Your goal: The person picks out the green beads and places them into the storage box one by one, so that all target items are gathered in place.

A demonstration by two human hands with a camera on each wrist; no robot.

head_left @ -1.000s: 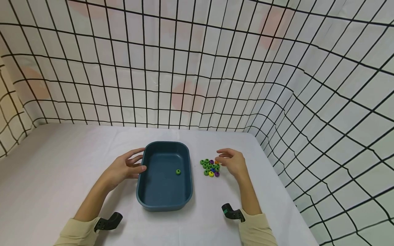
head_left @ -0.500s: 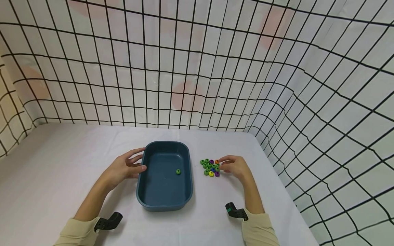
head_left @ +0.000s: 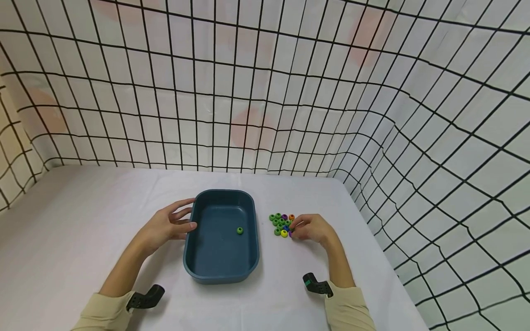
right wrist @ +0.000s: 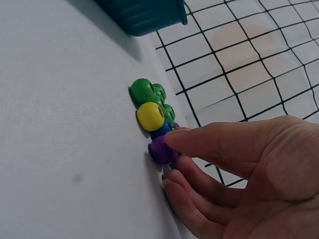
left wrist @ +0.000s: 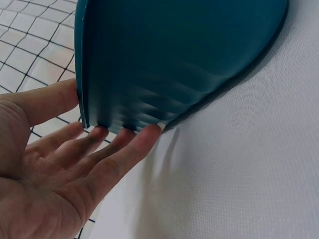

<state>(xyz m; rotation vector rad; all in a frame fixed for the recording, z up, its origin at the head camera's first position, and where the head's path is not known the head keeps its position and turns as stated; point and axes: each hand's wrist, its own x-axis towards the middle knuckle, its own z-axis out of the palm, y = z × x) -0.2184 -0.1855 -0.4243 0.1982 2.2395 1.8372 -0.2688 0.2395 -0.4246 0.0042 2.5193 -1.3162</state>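
Note:
A dark blue rectangular tray [head_left: 221, 271] sits on the white table with one green bead [head_left: 239, 231] in it. My left hand [head_left: 167, 226] touches the tray's left side, thumb at the rim and the other fingertips along the outer wall. Right of the tray lies a cluster of round beads, mostly green [head_left: 278, 231], with a yellow bead [head_left: 284, 233], a blue bead and an orange bead [head_left: 291, 217]. My right hand [head_left: 313, 228] is at the cluster's right edge. Its thumb tip overlaps a purple bead [right wrist: 162, 151]; whether the fingers pinch a bead is hidden.
A white cloth covers the table [head_left: 265, 303]. Black netting [head_left: 256, 115] over a white sheet rises behind the table and along its right side. Each wrist wears a black camera mount, the left [head_left: 146, 298] and the right [head_left: 316, 284].
My right hand has come down and towards the front of the bead cluster, and its fingers now cover beads at the right edge. The left hand and tray stay in place.

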